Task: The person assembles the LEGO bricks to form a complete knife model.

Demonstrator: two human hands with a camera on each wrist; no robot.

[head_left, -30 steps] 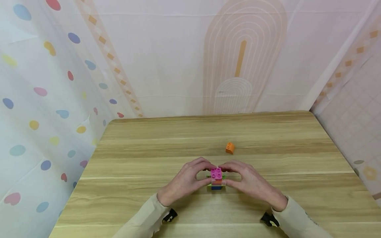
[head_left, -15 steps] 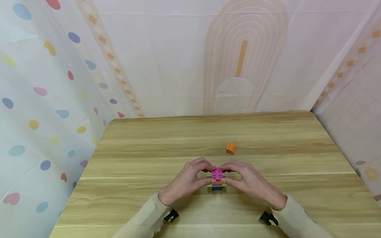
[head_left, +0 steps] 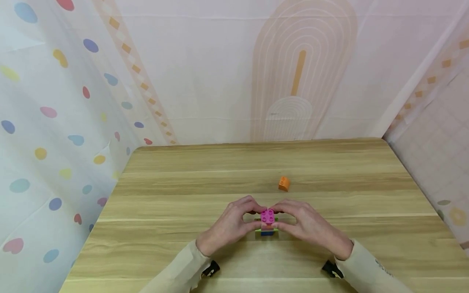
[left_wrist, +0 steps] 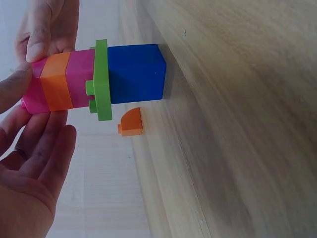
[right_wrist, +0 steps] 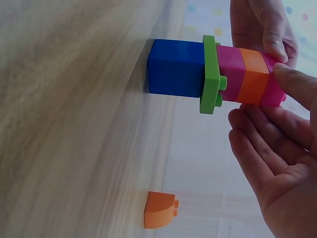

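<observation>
A tower of toy building bricks stands upright on the table between both hands. At its base is a blue brick (left_wrist: 136,74), topped by a wider flat green plate (left_wrist: 102,79). Above the plate come a pink brick (right_wrist: 230,72), an orange brick (right_wrist: 253,78) and, uppermost, a second pink brick (head_left: 267,216) with its studs showing. My left hand (head_left: 232,221) pinches this top brick from the left, thumb on the near side and fingers on the far side. From the right, my right hand (head_left: 304,221) grips the same brick in mirror fashion.
A loose orange brick with a curved side (head_left: 283,183) lies on the wooden table (head_left: 176,183) beyond the hands, slightly right of the tower. A patterned curtain (head_left: 205,73) hangs behind the table. Black straps (head_left: 210,268) show at the wrists.
Both hands keep their grip on the top pink brick with hardly any movement. The whole head view shifts very slightly; the tower and loose orange brick stay in place.
</observation>
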